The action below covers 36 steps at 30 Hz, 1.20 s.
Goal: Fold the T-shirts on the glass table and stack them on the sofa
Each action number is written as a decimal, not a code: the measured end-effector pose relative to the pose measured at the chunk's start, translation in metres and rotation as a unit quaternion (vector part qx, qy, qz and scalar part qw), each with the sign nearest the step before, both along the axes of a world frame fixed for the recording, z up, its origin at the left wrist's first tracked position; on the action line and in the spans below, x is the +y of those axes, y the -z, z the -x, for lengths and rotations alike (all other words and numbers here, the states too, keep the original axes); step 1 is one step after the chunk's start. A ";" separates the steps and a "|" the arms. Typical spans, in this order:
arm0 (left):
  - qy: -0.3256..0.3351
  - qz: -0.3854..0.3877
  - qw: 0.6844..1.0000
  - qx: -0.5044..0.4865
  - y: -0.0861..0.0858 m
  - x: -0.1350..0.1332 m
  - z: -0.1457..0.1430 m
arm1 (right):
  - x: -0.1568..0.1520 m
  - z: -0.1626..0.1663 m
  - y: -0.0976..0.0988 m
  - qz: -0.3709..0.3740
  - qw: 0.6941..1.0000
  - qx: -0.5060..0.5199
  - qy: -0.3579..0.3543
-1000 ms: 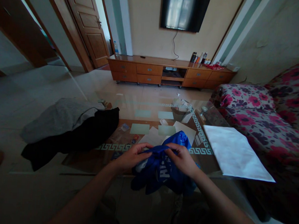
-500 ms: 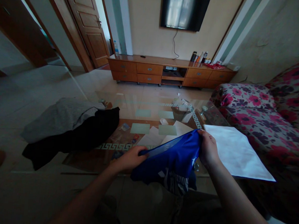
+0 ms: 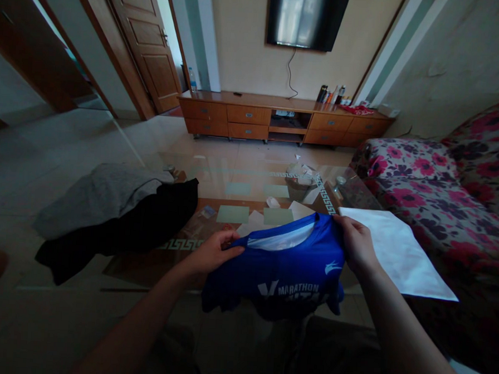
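Note:
A blue T-shirt (image 3: 287, 267) with white lettering hangs between my hands over the near edge of the glass table. My left hand (image 3: 219, 251) pinches its left shoulder beside the collar. On the other side, my right hand (image 3: 355, 240) grips the right shoulder, fingers closed on the cloth. The neck opening faces up and shows a pale inner lining. The shirt's lower part droops in folds, so some of its print is hidden. Just past my right hand lies a white folded sheet-like piece (image 3: 390, 250), flat on the table's right end.
A black garment (image 3: 134, 231) and a grey garment (image 3: 102, 193) lie on the left of the glass table (image 3: 208, 171). Papers and small items show through the glass. A flowered sofa (image 3: 425, 185) stands at right; a wooden TV cabinet (image 3: 249, 114) runs along the wall.
The shirt has been spread wider between my hands; its neck opening and more of the chest print now show. My left hand has shifted slightly left, my right hand slightly right.

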<state>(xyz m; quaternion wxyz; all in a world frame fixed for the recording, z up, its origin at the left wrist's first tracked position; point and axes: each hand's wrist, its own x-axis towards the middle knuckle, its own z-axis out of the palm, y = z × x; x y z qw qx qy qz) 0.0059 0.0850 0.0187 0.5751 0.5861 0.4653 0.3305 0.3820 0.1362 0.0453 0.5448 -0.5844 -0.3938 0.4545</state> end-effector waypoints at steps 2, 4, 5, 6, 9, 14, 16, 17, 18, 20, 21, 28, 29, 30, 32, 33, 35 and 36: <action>-0.035 0.005 0.999 0.014 0.000 0.001 0.003 | 0.000 -0.002 -0.001 -0.018 0.998 -0.048 -0.026; -0.065 0.012 0.998 0.005 -0.002 0.001 0.005 | 0.000 -0.004 -0.002 -0.035 0.994 -0.084 -0.052; -0.077 0.021 0.997 -0.006 -0.004 0.000 0.006 | 0.000 -0.005 -0.003 -0.045 0.992 -0.097 -0.062; -0.088 0.032 0.995 -0.020 -0.006 0.000 0.006 | 0.000 -0.006 -0.003 -0.053 0.990 -0.106 -0.071; -0.121 0.061 0.989 -0.064 -0.010 0.000 0.006 | 0.000 -0.007 -0.004 -0.071 0.986 -0.119 -0.089; -0.149 0.040 0.985 -0.071 -0.010 0.005 0.010 | 0.000 -0.003 -0.006 -0.089 0.981 -0.123 -0.121; -0.118 0.010 0.992 -0.038 -0.012 0.007 0.015 | 0.000 -0.003 -0.006 -0.089 0.979 -0.133 -0.124; -0.086 -0.005 0.996 -0.014 -0.013 0.007 0.018 | 0.001 -0.003 -0.006 -0.087 0.978 -0.141 -0.128; -0.042 -0.013 0.999 0.013 -0.015 0.008 0.023 | 0.001 -0.004 -0.005 -0.080 0.975 -0.151 -0.139; 0.069 -0.008 0.994 0.082 -0.019 0.009 0.033 | 0.001 -0.006 -0.006 -0.057 0.969 -0.169 -0.169; 0.119 -0.001 0.985 0.122 -0.021 0.009 0.039 | 0.001 -0.008 -0.008 -0.042 0.966 -0.174 -0.188; 0.168 -0.052 0.931 0.319 -0.029 0.000 0.071 | -0.023 -0.010 -0.044 0.022 0.914 -0.177 -0.364; 0.163 -0.060 0.926 0.337 -0.030 -0.002 0.076 | -0.027 -0.009 -0.050 0.035 0.901 -0.181 -0.392; 0.151 -0.070 0.919 0.357 -0.031 -0.005 0.081 | -0.032 -0.008 -0.055 0.049 0.884 -0.193 -0.423; 0.114 -0.100 0.903 0.401 -0.031 -0.012 0.093 | -0.039 -0.008 -0.062 0.076 0.841 -0.245 -0.476; 0.091 -0.121 0.893 0.424 -0.030 -0.016 0.100 | -0.043 -0.010 -0.064 0.089 0.818 -0.284 -0.492; 0.044 -0.159 0.869 0.466 -0.031 -0.026 0.112 | -0.049 -0.016 -0.067 0.110 0.775 -0.368 -0.501; 0.020 -0.170 0.859 0.483 -0.033 -0.032 0.117 | -0.052 -0.021 -0.069 0.115 0.758 -0.406 -0.497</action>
